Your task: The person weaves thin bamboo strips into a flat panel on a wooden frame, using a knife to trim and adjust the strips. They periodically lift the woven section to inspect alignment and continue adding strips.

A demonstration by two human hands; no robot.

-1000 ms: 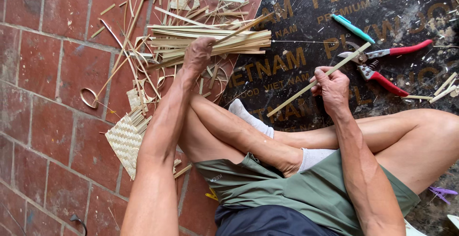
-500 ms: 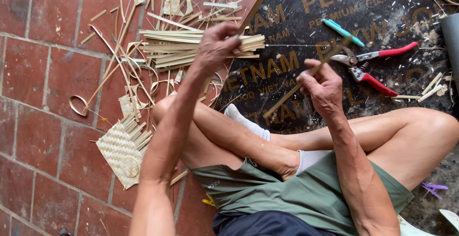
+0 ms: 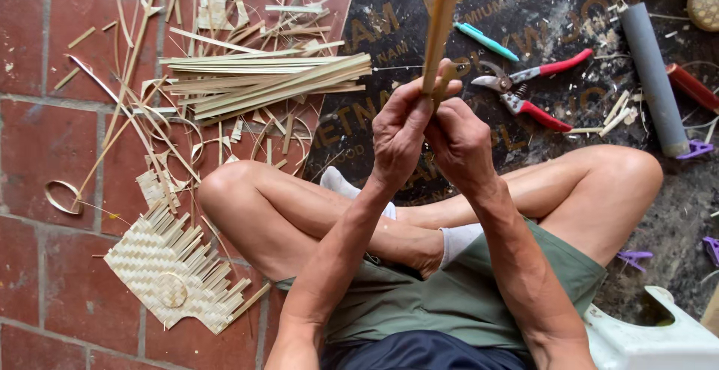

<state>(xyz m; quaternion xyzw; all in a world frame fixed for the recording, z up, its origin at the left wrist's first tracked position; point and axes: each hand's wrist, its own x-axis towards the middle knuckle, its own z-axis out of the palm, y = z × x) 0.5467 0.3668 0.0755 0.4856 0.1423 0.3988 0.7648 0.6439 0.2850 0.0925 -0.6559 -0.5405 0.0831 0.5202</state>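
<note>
A long pale bamboo strip [image 3: 440, 22] stands nearly upright in front of the crossed legs, pinched by both hands: the left hand [image 3: 401, 134] closes its fingers round it and the right hand [image 3: 460, 141] grips it just beside. Behind lie red-handled pruning shears [image 3: 528, 85], a bundle of split bamboo strips [image 3: 262, 82] and a woven bamboo mat piece [image 3: 176, 273]

Left hand [image 3: 401, 134] off the floor bundle, now beside right hand [image 3: 460, 141], both on upright bamboo strip [image 3: 440, 22]
</note>
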